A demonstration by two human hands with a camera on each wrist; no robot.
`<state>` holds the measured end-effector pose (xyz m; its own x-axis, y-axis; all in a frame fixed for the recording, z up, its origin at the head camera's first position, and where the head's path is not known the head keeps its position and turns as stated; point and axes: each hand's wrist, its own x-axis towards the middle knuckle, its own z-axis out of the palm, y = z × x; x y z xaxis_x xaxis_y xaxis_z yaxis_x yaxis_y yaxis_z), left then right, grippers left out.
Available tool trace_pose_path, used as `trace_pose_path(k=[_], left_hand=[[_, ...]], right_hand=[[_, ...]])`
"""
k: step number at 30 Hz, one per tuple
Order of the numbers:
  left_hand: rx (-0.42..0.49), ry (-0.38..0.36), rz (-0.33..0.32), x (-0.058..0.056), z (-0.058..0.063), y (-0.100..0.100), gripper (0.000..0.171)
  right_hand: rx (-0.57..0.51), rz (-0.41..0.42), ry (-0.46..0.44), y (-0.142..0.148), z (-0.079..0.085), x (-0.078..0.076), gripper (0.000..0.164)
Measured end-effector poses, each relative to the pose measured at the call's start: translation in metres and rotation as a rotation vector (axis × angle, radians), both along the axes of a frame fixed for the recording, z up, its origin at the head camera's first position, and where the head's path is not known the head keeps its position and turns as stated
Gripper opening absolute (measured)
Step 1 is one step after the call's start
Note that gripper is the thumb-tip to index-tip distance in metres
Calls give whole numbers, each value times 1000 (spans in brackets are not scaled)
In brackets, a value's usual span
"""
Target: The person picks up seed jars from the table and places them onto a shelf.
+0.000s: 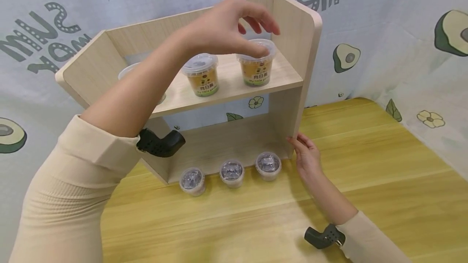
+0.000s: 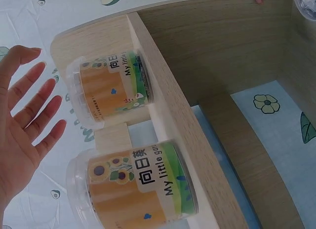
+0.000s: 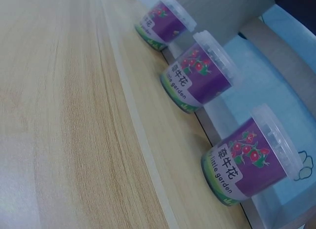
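My left hand (image 1: 234, 31) is over the right-hand orange-labelled cup (image 1: 257, 70) on the upper shelf, thumb overlapping its clear lid in the head view. In the left wrist view its fingers (image 2: 39, 108) are spread and apart from the lid, holding nothing. Another orange cup (image 1: 204, 83) stands in the middle, and a third, at the left, is mostly hidden by my forearm. Low down, my right hand (image 1: 308, 159) grips the front edge of the wooden shelf's (image 1: 297, 108) right side panel, thumb and fingers on either side.
Several purple-labelled cups stand in a row on the table along the shelf's lower front: a left cup (image 1: 192, 181), a middle cup (image 1: 232, 173) and a right cup (image 1: 268, 166). Behind the shelf hangs a printed cloth (image 1: 373, 31). The wood-grain table (image 1: 234, 222) extends to the right.
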<state>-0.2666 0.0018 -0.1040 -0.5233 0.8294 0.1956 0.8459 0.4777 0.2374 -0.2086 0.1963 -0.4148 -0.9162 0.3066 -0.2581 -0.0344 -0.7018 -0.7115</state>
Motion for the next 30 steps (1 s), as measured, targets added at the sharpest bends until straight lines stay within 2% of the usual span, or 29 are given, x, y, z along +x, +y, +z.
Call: trace_pose_path(k=[5, 10, 17, 25, 30], left_hand=[[51, -39, -34, 6, 0, -10, 40], [61, -71, -24, 11, 0, -17, 42], [46, -74, -29, 14, -2, -19, 41], [0, -112, -38, 19, -6, -24, 41], [5, -113, -45, 22, -10, -27, 39]], right_hand=[[-2, -4, -12, 0, 0, 0, 26], [10, -2, 2, 0, 0, 0, 27], [10, 0, 11, 1, -1, 2, 28], [10, 0, -9, 1, -1, 1, 27], [5, 6, -8, 1, -1, 1, 26]])
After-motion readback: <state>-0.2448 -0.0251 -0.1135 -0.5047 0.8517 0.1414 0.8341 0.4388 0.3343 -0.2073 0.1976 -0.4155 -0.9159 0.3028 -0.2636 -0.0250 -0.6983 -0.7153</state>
